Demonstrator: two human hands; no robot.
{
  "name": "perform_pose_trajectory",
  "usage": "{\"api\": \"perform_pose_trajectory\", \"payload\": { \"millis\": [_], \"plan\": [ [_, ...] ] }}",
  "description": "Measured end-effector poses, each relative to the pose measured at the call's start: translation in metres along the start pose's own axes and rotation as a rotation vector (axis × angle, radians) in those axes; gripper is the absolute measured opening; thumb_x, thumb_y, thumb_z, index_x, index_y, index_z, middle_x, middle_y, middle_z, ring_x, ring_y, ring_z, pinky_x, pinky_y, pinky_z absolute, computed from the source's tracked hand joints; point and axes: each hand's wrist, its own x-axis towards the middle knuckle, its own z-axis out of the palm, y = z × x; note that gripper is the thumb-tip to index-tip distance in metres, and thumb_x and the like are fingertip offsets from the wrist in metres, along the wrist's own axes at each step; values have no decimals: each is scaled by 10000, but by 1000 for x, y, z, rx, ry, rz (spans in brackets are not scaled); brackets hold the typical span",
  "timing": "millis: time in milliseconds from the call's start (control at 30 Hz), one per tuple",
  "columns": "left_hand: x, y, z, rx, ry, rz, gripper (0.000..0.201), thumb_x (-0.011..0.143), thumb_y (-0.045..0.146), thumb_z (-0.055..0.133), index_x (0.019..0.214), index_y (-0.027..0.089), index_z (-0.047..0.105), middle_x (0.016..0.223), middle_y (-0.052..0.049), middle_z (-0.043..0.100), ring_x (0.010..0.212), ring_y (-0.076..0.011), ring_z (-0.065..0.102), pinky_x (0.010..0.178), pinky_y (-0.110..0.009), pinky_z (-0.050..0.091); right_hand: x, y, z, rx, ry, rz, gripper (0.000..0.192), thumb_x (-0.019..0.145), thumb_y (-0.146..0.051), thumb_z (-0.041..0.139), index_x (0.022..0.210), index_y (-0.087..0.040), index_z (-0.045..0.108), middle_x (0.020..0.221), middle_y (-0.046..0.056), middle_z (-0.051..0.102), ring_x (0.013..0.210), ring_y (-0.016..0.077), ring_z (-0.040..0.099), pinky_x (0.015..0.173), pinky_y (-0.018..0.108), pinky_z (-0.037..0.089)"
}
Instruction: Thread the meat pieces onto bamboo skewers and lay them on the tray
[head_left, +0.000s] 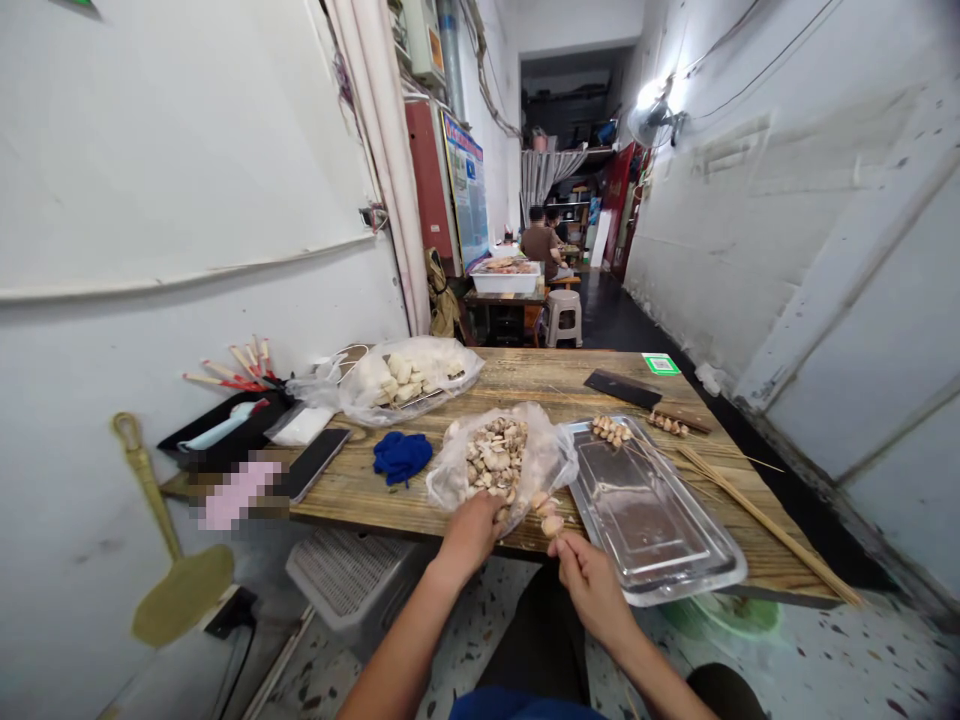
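Note:
A clear plastic bag (551,455) lies open on the wooden table, full of pale, brownish pieces that look like garlic cloves (496,455). My left hand (474,530) is at the bag's near edge with its fingers curled among the cloves; what they pinch is hidden. Just right of it, my right hand (589,580) grips the lower end of a skewer, largely hidden by the fingers, with a few cloves (551,522) threaded on it. A metal tray (652,520) sits beside my right hand, with a loaded skewer (611,431) across its far corner.
Bare bamboo skewers (772,520) lie along the right side of the table (360,495), near a dark-bladed knife (622,388) and another loaded skewer (669,425). Leftward are a blue cloth (402,457), a bag of pale pieces (409,380) and a phone (318,463). Two people (541,243) sit farther back.

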Motion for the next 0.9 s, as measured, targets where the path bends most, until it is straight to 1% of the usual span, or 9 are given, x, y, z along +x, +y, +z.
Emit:
{"api": "perform_pose_trajectory", "payload": {
  "millis": [167,300,400,500,600,700,767,833,900],
  "plan": [
    [1,-1,2,-64,52,27,161,702,130,478,840,181,544,823,-36,574,793,-164,516,689,-236,346,-1,1,2,4,-16,12,297,867,-334,321,730,-164,523,488,-61,329,441,98,348,430,192,260],
    [1,-5,4,-80,85,47,210,707,119,461,887,184,544,832,-40,576,792,-164,515,698,-238,347,-2,3,2,9,-18,20,307,866,-353,316,733,-166,519,481,-63,325,433,99,345,425,195,252],
    [2,-9,5,-44,109,-4,214,715,116,456,895,178,555,829,-53,585,789,-169,522,703,-244,348,-2,4,2,13,-19,21,303,866,-349,317,728,-166,514,477,-65,324,425,97,339,423,196,247],
    [5,-10,4,-9,125,-76,148,735,139,450,815,167,571,797,-59,592,782,-173,529,696,-249,349,-3,4,2,2,-13,7,298,865,-336,318,726,-165,519,488,-57,348,437,100,357,429,197,259],
    [6,-7,2,-13,109,-69,152,737,152,458,810,171,589,817,-55,602,809,-173,530,723,-253,350,-3,3,1,-21,1,-9,300,860,-335,328,723,-163,533,489,-49,370,445,106,375,430,198,274],
    [7,-5,1,-56,78,2,247,747,128,427,912,181,602,907,-66,613,885,-178,525,781,-265,346,-4,2,0,-37,6,-15,310,860,-340,327,723,-162,540,481,-48,372,443,108,383,428,197,281],
    [7,-5,1,-70,89,23,307,757,111,395,982,184,590,977,-77,608,937,-179,515,822,-273,337,-4,2,0,-46,2,-12,312,863,-339,324,721,-163,539,481,-49,372,445,108,386,426,195,280],
    [7,-6,1,-44,83,17,301,755,118,402,979,181,593,977,-82,608,942,-185,515,827,-278,338,-4,2,-1,-51,-3,-11,311,864,-336,322,719,-163,536,484,-48,377,447,107,389,424,194,277],
    [7,-5,1,0,36,19,262,733,128,441,928,184,607,934,-76,611,926,-193,521,808,-278,346,-5,2,-1,-51,-8,-13,310,866,-334,321,718,-164,534,488,-45,384,448,108,392,422,194,275]
  ]
}}
